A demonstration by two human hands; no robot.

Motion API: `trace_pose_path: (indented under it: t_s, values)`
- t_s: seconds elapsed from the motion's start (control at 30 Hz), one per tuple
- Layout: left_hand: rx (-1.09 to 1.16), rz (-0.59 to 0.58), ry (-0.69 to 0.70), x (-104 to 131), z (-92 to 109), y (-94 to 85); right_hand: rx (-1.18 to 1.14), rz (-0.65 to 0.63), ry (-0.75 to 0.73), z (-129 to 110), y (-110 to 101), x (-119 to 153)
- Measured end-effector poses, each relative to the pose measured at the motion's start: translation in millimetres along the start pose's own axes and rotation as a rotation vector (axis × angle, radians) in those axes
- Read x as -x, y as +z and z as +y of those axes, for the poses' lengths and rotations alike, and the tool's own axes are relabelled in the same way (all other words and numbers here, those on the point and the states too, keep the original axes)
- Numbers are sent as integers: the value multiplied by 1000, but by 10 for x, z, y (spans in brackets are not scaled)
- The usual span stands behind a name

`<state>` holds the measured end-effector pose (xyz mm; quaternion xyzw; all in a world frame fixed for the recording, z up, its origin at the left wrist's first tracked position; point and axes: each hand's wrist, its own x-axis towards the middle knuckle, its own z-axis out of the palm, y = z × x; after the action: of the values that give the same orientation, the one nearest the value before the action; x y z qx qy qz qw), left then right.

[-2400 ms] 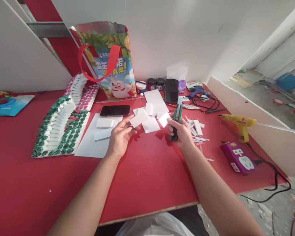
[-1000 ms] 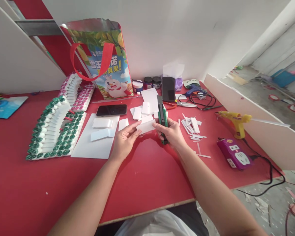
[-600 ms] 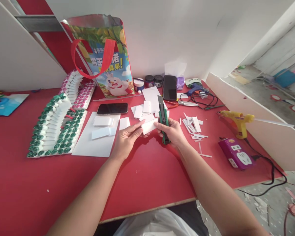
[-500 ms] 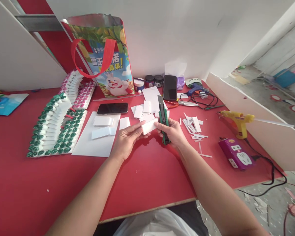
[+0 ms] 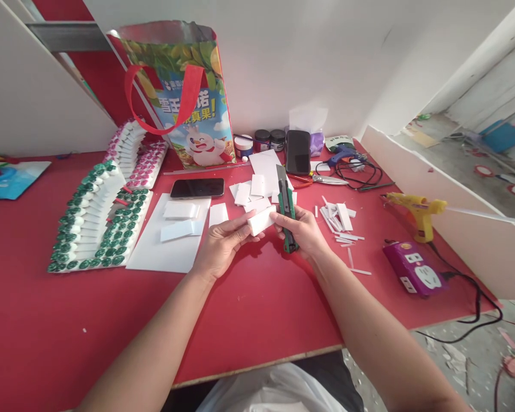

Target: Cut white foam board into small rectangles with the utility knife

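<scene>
White pc. [image 5: 262, 221], R of and nearer than flat phone [image 5: 197, 187], pinched by L hand [image 5: 224, 241], R hand [image 5: 305, 232] thumb touching its edge. R hand also grips green cutter [image 5: 286, 210]. White strips [image 5: 344, 217] well R of phone; printed bag [image 5: 197, 106] upright behind it.

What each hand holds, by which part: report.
Left hand: white piece, by its left end. Right hand: green cutter, by its handle; also touching the piece's right end.

The red table [image 5: 257, 320] bears a printed bag [image 5: 201, 123], white strips [image 5: 344, 216] and a purple socket block [image 5: 413, 268].
</scene>
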<state>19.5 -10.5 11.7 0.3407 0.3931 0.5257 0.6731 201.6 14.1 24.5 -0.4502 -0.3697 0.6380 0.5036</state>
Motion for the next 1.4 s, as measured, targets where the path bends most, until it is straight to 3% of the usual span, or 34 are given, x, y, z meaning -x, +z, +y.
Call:
trace_pose_path:
  t_s: [0.73,0.93,1.23,1.4]
  values:
    - [-34,-49,30,5,1,9,-5,-19,155,12,-13,-5]
    - [-70,-39,16,24,2,37,-18,-22,136,4,-25,-22]
    - [-126,-83,150,43,-4,39,-55,-77,82,13,-7,-17]
    - [-165,-94,151,47,-22,22,-24,-43,3,11,-13,-10]
